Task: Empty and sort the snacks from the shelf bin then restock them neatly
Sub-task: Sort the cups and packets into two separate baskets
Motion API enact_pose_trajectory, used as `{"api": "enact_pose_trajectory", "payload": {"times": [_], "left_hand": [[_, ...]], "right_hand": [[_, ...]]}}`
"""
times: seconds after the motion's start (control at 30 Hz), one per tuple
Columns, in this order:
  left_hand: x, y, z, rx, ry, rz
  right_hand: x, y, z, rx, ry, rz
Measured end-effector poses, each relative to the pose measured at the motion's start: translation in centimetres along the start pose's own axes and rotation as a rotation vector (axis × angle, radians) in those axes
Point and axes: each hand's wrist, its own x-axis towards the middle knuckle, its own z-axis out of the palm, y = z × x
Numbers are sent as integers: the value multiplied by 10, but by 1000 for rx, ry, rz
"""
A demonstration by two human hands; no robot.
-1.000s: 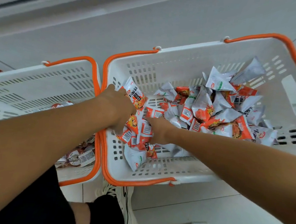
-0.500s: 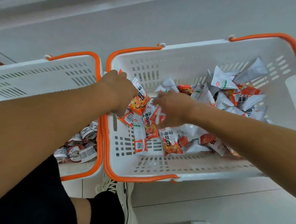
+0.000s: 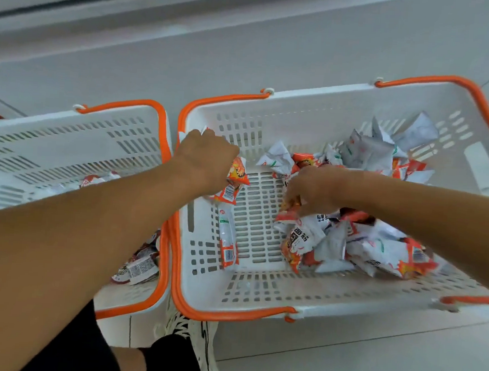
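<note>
A white basket with orange handles (image 3: 259,290) stands on the floor and holds a heap of white and orange snack packets (image 3: 357,245) on its right side. My left hand (image 3: 203,162) grips a bunch of orange snack packets (image 3: 233,181) at the basket's left wall. My right hand (image 3: 312,190) reaches into the heap, its fingers curled on an orange packet (image 3: 289,211). One long packet (image 3: 228,239) lies alone on the basket floor below my left hand.
A second white and orange basket (image 3: 66,144) stands to the left and holds small round sealed cups (image 3: 139,267). My shoe (image 3: 198,335) shows below between the baskets. Pale tiled floor lies around them, with a shelf base at the top.
My left hand rose with its bunch of packets toward the basket's left wall. My right hand moved right into the heap. The left part of the basket floor now shows bare.
</note>
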Motion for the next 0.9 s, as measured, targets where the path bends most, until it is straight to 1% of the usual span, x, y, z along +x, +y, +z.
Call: {"api": "enact_pose_trajectory", "payload": {"times": [0.03, 0.07, 0.1, 0.13, 0.17, 0.2, 0.23, 0.3, 0.33, 0.4, 0.43, 0.47, 0.5, 0.57, 0.6, 0.67, 0.73, 0.77, 0.83, 0.87, 0.9], "left_hand": [[2, 10, 7, -134, -6, -53], [4, 22, 16, -325, -60, -97], [1, 35, 23, -559, -180, -121], [-3, 47, 28, -768, -352, -99], [-9, 56, 31, -884, -488, -57], [-14, 56, 35, -913, -531, -12], [-16, 49, 36, -890, -471, 24], [-22, 25, 28, -782, -175, 47], [-25, 12, 20, -725, -28, 36], [-35, -6, 0, -525, 217, 37], [-40, -11, -4, -415, 313, 31], [-47, -15, -4, -353, 366, -12], [-57, -20, 3, -338, 361, -88], [-79, -33, 28, -407, 287, -195], [-88, -36, 40, -468, 257, -197], [-96, -32, 54, -606, 256, -177], [-94, -24, 54, -707, 275, -195], [-93, -23, 53, -730, 288, -201], [-95, -29, 53, -722, 319, -200], [-97, -34, 56, -690, 324, -194], [-98, -39, 59, -654, 321, -184]], "right_hand": [[-4, 4, -2, 131, 75, 7], [-6, 7, -1, 215, 156, 19], [-7, 8, 0, 253, 229, 21], [-8, 7, 3, 261, 281, 27], [-10, 7, 6, 286, 329, 34], [-11, 5, 8, 333, 370, 44], [-11, 2, 8, 378, 427, 41], [-5, -12, 2, 407, 504, 16], [4, -23, -4, 402, 491, -10], [31, -52, -12, 409, 379, -48], [48, -67, -11, 428, 331, -43], [67, -80, -7, 458, 290, -27], [83, -92, -2, 492, 258, -2], [107, -107, 13, 518, 254, 39], [111, -108, 20, 513, 277, 53], [106, -105, 31, 451, 312, 58], [93, -98, 39, 249, 301, 31], [85, -96, 40, 97, 258, 5], [71, -98, 33, -207, 101, 2], [65, -101, 25, -309, -6, 38], [57, -104, 16, -355, -97, 77]]}}
